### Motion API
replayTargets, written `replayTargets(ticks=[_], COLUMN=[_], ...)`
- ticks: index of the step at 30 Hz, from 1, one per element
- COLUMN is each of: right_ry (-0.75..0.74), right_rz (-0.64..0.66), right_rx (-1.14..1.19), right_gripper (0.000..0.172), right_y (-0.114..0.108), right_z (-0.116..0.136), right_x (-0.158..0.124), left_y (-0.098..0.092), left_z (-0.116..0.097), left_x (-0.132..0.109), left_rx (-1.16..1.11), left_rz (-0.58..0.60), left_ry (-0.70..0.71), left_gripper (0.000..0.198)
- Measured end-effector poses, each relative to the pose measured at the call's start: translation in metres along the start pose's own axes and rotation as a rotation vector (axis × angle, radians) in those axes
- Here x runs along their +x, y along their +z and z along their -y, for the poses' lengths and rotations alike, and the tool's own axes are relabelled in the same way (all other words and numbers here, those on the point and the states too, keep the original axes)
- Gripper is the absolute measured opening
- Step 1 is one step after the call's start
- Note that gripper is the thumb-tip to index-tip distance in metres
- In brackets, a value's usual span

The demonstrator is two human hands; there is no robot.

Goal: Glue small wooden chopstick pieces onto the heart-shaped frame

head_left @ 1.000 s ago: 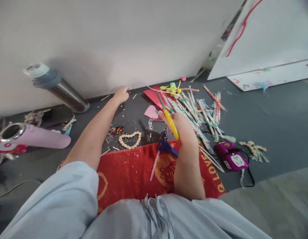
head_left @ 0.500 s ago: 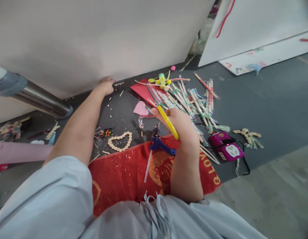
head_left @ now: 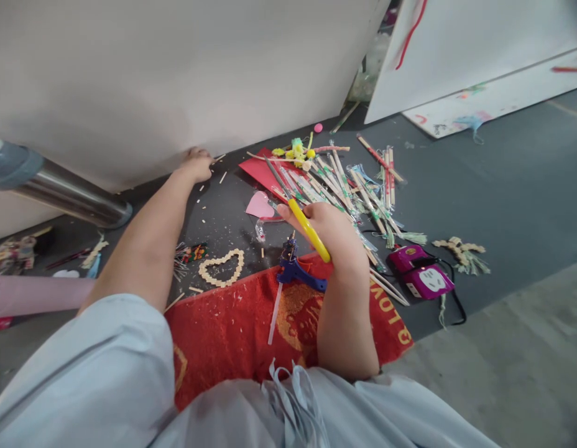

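My right hand [head_left: 335,227] grips a pair of scissors [head_left: 311,230] by the yellow handles, their blades spread and pointing away from me. At the foot of the white panel, my left hand [head_left: 198,165] is closed at the end of a short thin wooden stick [head_left: 218,158]. A pink paper heart [head_left: 259,204] lies just left of the scissors. Nearer me, a blue glue gun [head_left: 293,270] with a glue stick in its back rests on a red towel [head_left: 223,330]. Left of it is a heart-shaped outline of small wooden pieces [head_left: 222,269].
Wrapped chopsticks [head_left: 335,180] lie in a pile over a red paper [head_left: 260,171]. A purple power strip [head_left: 421,272] with a black cable is at right. White panels [head_left: 475,43] lean at the back. A metal leg [head_left: 81,193] stands at left. Wood bits litter the floor.
The stick by my left hand now tilts and meets the fingertips. In my right hand the scissors have opened, with one blade swung up and away. The view has shifted slightly.
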State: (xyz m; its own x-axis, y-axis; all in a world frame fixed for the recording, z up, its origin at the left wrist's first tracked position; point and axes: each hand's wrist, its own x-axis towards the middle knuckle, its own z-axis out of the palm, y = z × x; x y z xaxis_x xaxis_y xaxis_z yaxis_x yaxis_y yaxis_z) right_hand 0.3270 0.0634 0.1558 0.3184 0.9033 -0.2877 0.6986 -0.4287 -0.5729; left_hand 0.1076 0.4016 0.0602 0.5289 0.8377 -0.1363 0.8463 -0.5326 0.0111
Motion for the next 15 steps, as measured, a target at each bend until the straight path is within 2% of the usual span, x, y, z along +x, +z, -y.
replayTargets(ticks=[9, 12, 15], right_ry=[0.004, -0.002, -0.003], right_rz=[0.006, -0.005, -0.002], right_rx=[0.005, 0.009, 0.000], right_gripper=[0.059, 0.059, 0.058], right_y=[0.000, 0.000, 0.000], right_z=[-0.001, -0.001, 0.000], right_x=[0.001, 0.001, 0.001], left_y=[0.003, 0.003, 0.004], left_z=[0.001, 0.000, -0.001], left_x=[0.012, 0.012, 0.013], left_rx=[0.110, 0.069, -0.074], left_rz=[0.067, 0.058, 0.035], left_ry=[0.004, -0.009, 0.003], left_gripper=[0.046, 0.045, 0.048])
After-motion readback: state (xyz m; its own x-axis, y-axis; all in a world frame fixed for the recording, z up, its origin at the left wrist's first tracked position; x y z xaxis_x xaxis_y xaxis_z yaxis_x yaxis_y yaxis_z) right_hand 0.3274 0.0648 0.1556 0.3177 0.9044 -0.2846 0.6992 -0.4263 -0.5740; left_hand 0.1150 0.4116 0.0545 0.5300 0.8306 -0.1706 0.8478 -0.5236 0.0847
